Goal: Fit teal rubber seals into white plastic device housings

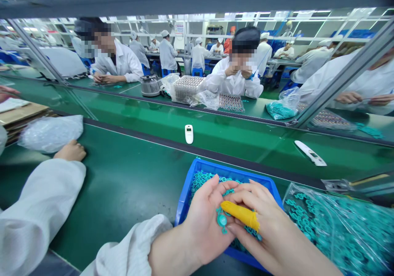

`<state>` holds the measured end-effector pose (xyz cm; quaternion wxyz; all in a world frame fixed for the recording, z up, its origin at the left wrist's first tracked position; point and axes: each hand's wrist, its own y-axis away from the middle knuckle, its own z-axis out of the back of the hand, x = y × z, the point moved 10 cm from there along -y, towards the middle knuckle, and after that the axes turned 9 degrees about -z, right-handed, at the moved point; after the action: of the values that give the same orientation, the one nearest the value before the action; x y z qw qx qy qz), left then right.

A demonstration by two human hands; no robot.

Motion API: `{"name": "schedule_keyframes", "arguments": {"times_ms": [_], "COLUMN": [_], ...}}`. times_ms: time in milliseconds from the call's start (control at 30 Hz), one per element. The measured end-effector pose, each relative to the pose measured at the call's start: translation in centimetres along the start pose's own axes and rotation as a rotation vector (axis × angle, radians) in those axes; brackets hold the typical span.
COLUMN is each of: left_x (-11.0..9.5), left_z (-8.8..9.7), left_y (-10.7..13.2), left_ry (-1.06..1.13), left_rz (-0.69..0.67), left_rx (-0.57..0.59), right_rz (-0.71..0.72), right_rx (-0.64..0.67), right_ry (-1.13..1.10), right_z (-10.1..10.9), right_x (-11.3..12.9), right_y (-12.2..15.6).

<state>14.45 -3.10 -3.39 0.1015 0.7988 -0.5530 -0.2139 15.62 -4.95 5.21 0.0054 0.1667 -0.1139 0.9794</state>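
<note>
Here we go, right over the bin: the left hand (205, 222) is turned palm up and cupped, and the right hand (264, 220) comes in from the other side and presses down against it. The two are tight together, fingers overlapping, so I can't tell whether there's a true pinch in there. A yellow finger cot (240, 215) on one right-hand finger lies across the left palm, its tip pointing away from the right hand.

And look at the teal rings (221, 220), small ones joined in strands! One sits on the left palm just below that yellow tip, more trail between the hands, and a big heap fills the blue bin (184, 202) directly under the grip.

Just right of the bin, a clear bag (335, 231) is packed with more of the same rings. Both sit on the green belt (123, 189), and further out, beyond the grip, a white device (188, 134) stands upright on the far belt, with a second white device (309, 152) lying to its right.

Over on the left, a co-worker's hand (70, 151) rests flat on the belt, just beside a puffy plastic bag (51, 133). Across the line, more workers in white coats sit at their stations, with a silver machine (150, 86) and trays of parts (186, 88) between them.
</note>
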Motion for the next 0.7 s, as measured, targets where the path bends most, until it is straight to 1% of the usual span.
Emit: {"name": "schedule_keyframes", "arguments": {"times_ms": [33, 67, 100, 167, 233, 300, 367, 467, 500, 533, 600, 633, 667, 700], "left_x": [0.3, 0.6, 0.8, 0.8, 0.3, -0.5, -0.9, -1.1, -1.2, -1.5, -2.8, -3.9, -5.5, -7.5], "left_z": [-0.3, -0.5, -0.7, -1.4, -2.2, -2.9, -3.4, -3.9, -3.9, -3.8, -3.4, -3.3, -3.0, -2.7], "left_y": [0.1, 0.3, 0.4, 0.7, 0.9, 1.2, 1.5, 2.2, 2.4, 2.4, 2.1, 1.6, 1.0, 0.1], "left_ry": [0.018, 0.04, 0.067, 0.119, 0.146, 0.145, 0.139, 0.086, 0.026, -0.099, -0.442, -0.633, -0.85, -1.08], "left_rz": [0.029, 0.059, 0.083, 0.104, 0.077, 0.027, -0.002, -0.032, -0.054, -0.104, -0.257, -0.352, -0.466, -0.577], "left_rx": [0.024, 0.042, 0.057, 0.098, 0.151, 0.198, 0.238, 0.304, 0.321, 0.335, 0.343, 0.337, 0.316, 0.268], "right_rz": [0.013, 0.017, 0.017, 0.008, -0.002, -0.023, -0.064, -0.094, -0.094, -0.093, -0.097, -0.098, -0.099, -0.097], "right_rx": [0.03, 0.028, 0.001, -0.115, -0.24, -0.329, -0.388, -0.424, -0.426, -0.426, -0.432, -0.432, -0.433, -0.439], "right_ry": [0.004, 0.006, 0.008, -0.003, -0.042, -0.088, -0.114, -0.122, -0.12, -0.114, -0.096, -0.083, -0.068, -0.054], "right_z": [-0.1, 0.1, 0.4, 1.7, 3.0, 4.0, 4.7, 5.0, 5.0, 5.0, 5.0, 5.0, 5.0, 5.1], "right_x": [-0.1, -0.3, -0.5, -0.8, -0.9, -1.1, -1.5, -1.7, -1.6, -1.7, -1.7, -1.8, -1.9, -1.9], "right_y": [0.1, 0.2, 0.3, 0.4, 0.6, 0.8, 1.0, 1.3, 1.4, 1.4, 1.4, 1.4, 1.5, 1.5]}}
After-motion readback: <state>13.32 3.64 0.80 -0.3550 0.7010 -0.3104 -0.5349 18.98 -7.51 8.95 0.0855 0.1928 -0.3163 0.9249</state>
